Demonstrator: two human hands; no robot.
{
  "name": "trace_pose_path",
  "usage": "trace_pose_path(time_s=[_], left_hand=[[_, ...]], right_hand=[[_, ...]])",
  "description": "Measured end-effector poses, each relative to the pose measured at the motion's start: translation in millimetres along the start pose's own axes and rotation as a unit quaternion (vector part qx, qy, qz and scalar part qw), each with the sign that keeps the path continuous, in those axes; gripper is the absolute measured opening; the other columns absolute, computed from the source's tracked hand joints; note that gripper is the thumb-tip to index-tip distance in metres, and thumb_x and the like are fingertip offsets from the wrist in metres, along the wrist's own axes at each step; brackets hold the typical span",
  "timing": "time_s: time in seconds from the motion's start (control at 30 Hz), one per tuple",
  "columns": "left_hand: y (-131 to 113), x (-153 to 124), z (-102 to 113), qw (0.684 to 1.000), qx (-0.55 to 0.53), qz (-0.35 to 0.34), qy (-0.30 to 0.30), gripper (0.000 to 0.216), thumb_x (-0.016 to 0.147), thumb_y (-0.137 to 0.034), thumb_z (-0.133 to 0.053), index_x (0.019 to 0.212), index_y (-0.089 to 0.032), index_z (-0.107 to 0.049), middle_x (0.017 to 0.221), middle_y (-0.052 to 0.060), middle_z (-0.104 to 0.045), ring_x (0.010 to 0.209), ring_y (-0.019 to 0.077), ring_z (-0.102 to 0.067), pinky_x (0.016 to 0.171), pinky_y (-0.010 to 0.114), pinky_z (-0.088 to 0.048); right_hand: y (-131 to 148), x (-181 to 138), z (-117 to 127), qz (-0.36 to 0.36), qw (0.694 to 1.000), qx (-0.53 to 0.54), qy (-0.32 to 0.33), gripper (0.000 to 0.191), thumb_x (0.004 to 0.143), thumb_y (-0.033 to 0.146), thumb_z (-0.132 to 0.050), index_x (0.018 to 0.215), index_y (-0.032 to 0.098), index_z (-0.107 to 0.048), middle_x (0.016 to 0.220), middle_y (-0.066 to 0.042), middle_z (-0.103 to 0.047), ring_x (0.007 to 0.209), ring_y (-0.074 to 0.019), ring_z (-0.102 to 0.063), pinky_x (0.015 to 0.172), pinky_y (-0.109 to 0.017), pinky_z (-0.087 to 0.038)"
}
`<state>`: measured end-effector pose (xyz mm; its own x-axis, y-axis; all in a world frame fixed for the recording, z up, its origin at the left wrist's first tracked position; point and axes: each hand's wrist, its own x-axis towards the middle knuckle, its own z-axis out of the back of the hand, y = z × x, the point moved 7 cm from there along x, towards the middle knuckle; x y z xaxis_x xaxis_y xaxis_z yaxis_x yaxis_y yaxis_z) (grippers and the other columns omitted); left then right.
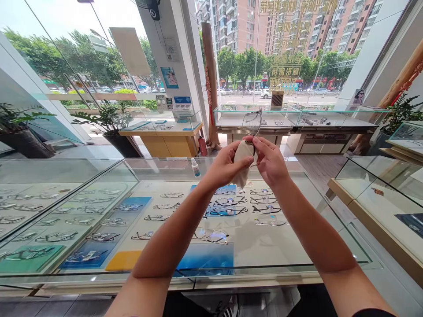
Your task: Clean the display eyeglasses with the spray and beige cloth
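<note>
Both my hands are raised over the glass counter, close together. My left hand (226, 166) is closed round a cream cleaning cloth (243, 152), whose loose end hangs below the fingers. A pair of eyeglasses (252, 123) with a thin dark frame stands upright above the fingertips, one lens showing. My right hand (272, 164) pinches the glasses at their lower part, beside the cloth. The other lens is hidden behind the cloth and fingers. A small white spray bottle (195, 167) stands on the counter top, left of my hands.
Below my forearms, the glass display counter (158, 268) holds several rows of spectacles (230, 201). Another glass case (373, 198) stands at the right. Farther back are display cases (257, 119), a wooden cabinet (165, 144), potted plants (112, 127) and a wooden post (209, 79) before the windows.
</note>
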<state>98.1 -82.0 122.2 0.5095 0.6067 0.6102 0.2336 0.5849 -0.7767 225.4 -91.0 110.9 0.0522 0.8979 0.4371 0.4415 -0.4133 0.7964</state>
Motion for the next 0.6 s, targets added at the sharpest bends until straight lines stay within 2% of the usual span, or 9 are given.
trace_pose_path(time_s=[0.13,0.23,0.33,0.47,0.53,0.6], left_hand=[[4,-1,-2,0.996,-0.028,-0.016,-0.088,0.047,0.096,-0.061,-0.084,0.113,-0.02,-0.07,0.078,-0.001,-0.068,0.063,0.0119,-0.064,0.055,0.025,-0.054],[4,-1,-1,0.993,-0.038,-0.02,-0.107,0.049,0.103,-0.069,-0.073,0.106,-0.021,-0.068,0.064,-0.003,-0.063,0.051,0.0108,-0.059,0.046,0.022,-0.046],[0,0,4,0.998,-0.03,-0.011,-0.062,0.052,0.105,-0.072,-0.066,0.103,-0.02,-0.07,0.068,0.0,-0.068,0.057,0.0141,-0.065,0.054,0.026,-0.053],[-8,-1,8,1.0,0.007,-0.016,0.023,0.043,0.099,-0.062,-0.08,0.105,-0.02,-0.076,0.09,0.005,-0.074,0.08,0.0172,-0.068,0.071,0.029,-0.057],[-6,-2,7,0.999,0.006,-0.009,0.037,0.042,0.092,-0.054,-0.09,0.114,-0.02,-0.077,0.093,0.005,-0.074,0.082,0.0173,-0.066,0.071,0.028,-0.056],[-3,-2,4,1.0,-0.011,-0.004,0.019,0.048,0.087,-0.05,-0.095,0.119,-0.02,-0.075,0.095,0.005,-0.075,0.082,0.0177,-0.069,0.072,0.029,-0.058]], right_hand=[[-4,-5,-13,-0.003,1.0,0.017,0.023,0.032,0.078,0.056,-0.092,0.096,0.029,-0.087,0.083,0.0,-0.071,0.064,-0.0126,-0.05,0.052,-0.03,-0.044],[-1,-7,-21,0.015,0.999,0.013,0.05,0.033,0.08,0.058,-0.092,0.092,0.027,-0.085,0.084,0.0,-0.071,0.059,-0.0118,-0.05,0.05,-0.033,-0.046],[3,-6,-16,0.026,0.999,-0.004,0.046,0.03,0.08,0.055,-0.093,0.091,0.028,-0.086,0.087,0.0,-0.075,0.058,-0.0115,-0.049,0.049,-0.033,-0.045],[8,-3,-1,0.031,0.999,-0.033,0.01,0.026,0.082,0.053,-0.092,0.094,0.03,-0.086,0.105,-0.003,-0.083,0.08,-0.0179,-0.065,0.06,-0.033,-0.049],[8,-2,3,0.033,0.998,-0.049,0.003,0.028,0.084,0.055,-0.09,0.096,0.03,-0.086,0.113,-0.004,-0.085,0.088,-0.0204,-0.068,0.06,-0.033,-0.048],[6,-1,3,0.027,0.998,-0.056,0.001,0.03,0.084,0.057,-0.089,0.097,0.03,-0.085,0.116,-0.005,-0.085,0.079,-0.0179,-0.064,0.055,-0.032,-0.043]])
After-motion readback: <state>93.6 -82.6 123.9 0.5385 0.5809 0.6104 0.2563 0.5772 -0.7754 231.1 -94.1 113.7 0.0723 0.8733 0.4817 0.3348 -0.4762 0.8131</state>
